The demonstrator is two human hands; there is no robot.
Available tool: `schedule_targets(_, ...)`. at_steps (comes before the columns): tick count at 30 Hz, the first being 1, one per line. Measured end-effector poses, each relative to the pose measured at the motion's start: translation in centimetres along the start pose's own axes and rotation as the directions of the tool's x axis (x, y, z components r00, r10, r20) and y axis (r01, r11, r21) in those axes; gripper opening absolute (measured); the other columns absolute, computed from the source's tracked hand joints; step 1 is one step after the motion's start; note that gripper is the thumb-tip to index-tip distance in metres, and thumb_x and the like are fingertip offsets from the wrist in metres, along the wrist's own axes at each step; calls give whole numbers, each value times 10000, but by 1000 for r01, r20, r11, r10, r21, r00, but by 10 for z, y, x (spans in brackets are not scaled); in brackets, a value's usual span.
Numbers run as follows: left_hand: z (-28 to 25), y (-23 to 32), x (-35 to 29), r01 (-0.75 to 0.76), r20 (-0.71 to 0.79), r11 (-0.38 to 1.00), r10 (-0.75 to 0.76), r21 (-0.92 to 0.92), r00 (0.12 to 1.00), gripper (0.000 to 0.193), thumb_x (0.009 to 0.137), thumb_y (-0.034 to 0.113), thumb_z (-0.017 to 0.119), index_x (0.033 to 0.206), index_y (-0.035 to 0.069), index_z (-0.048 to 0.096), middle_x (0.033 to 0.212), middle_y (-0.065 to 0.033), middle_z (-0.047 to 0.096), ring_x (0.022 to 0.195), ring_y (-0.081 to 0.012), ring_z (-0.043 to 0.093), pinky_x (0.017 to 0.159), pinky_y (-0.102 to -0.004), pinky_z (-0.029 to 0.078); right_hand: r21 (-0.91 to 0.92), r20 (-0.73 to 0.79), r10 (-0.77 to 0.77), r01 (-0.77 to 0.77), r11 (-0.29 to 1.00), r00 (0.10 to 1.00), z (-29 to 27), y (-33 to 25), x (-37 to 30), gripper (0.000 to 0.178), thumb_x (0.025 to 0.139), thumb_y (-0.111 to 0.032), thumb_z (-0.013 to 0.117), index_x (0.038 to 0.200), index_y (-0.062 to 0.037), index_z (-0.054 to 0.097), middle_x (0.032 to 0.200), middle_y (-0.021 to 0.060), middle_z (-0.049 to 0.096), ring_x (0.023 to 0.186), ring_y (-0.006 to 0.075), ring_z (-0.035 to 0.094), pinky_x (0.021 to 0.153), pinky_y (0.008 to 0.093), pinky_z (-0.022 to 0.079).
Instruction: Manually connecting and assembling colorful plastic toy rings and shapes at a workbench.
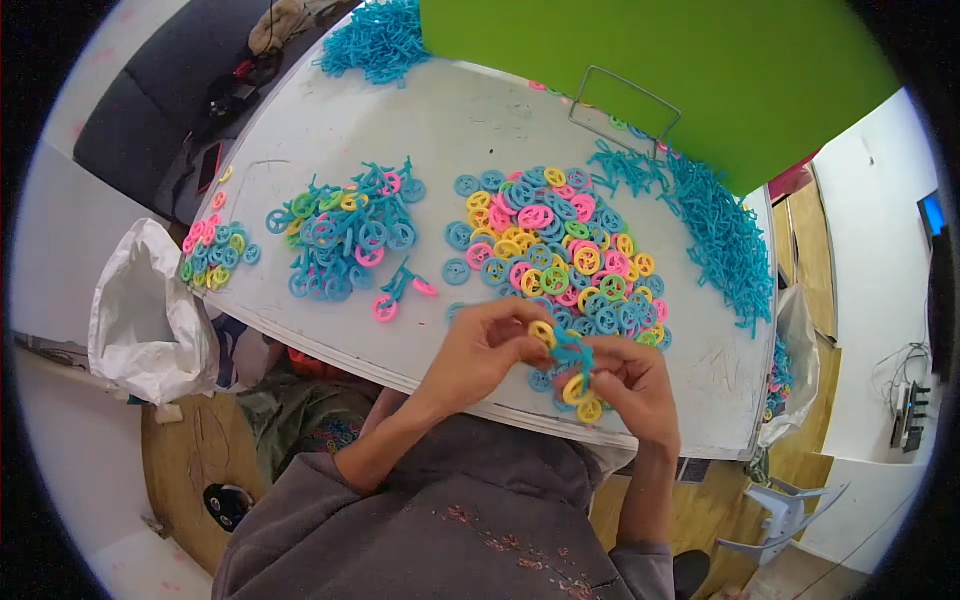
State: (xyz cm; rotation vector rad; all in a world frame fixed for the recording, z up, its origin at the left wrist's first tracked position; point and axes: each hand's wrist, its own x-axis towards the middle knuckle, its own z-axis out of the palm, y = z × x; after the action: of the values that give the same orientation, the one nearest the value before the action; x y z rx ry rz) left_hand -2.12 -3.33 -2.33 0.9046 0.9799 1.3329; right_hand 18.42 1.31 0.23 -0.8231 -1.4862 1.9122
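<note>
Over the front edge of the table, my left hand [475,350] pinches a small yellow plastic wheel [542,333] between thumb and fingers. Close against it, my right hand [642,392] grips a teal plastic connector piece [572,352]. Another yellow wheel [575,390] shows just below the connector, by the right fingertips; whether it is joined to the piece I cannot tell. Just beyond both hands spreads a pile of loose wheels [536,217] in blue, pink, yellow and green. To the left lies a heap of wheels joined to teal pieces [340,235], with one pink-wheeled assembly [398,290] apart from it.
Teal connector pieces [715,235] are strewn along the table's right side, and more [378,40] lie at the far left. A green board [660,70] stands at the back. Small wheels [215,255] sit at the left edge, beside a white sack [150,310].
</note>
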Motion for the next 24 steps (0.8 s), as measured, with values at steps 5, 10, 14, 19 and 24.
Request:
schedule_targets(5, 4, -1, 1, 114, 89, 983, -101, -146, 991, 258, 856, -6, 578, 1113, -12, 557, 998, -89, 624, 869, -161, 632, 741, -307, 555, 259, 243, 155, -218, 941, 958, -8, -2, -5, 517, 878, -152, 585, 1315, 26, 376, 1032, 241, 640, 833, 277, 677, 770, 336, 527)
schedule_targets(10, -1, 3, 2, 48, -43, 997, -51, -52, 998, 279, 872, -25, 558, 1150, -15, 542, 956, -71, 624, 847, -138, 629, 720, -274, 550, 49, 126, 35, -41, 998, 991, 9, -7, 8, 485, 885, -54, 532, 1331, 17, 356, 1036, 207, 647, 931, 267, 655, 789, 337, 519)
schedule_targets(14, -21, 17, -4, -201, -238, 964, 239, 173, 941, 276, 834, -43, 593, 1106, 1, 577, 951, -63, 617, 831, -122, 609, 719, -258, 544, -261, -139, -1, -36, 965, 990, 16, -8, 10, 335, 854, 17, 570, 1186, 6, 530, 973, 145, 675, 910, 189, 653, 778, 297, 510)
schedule_targets(19, -90, 66, 0, 52, -416, 500, 654, 865, 632, 197, 838, 45, 610, 1033, 46, 644, 904, -36, 612, 762, -129, 558, 643, -279, 434, -426, -308, -144, -1, 905, 940, 2, 6, 10, 156, 861, -34, 606, 1009, 9, 625, 915, 106, 687, 863, 143, 650, 747, 260, 497)
schedule_targets(24, -135, 80, 4, 183, -215, 135, 804, 974, 554, 210, 830, 120, 648, 1038, 95, 658, 900, -67, 617, 830, -230, 535, 755, -349, 413, -534, -386, -321, 74, 842, 865, 14, -4, 24, 95, 838, -30, 628, 926, -8, 657, 860, 81, 681, 816, 162, 646, 716, 269, 485)
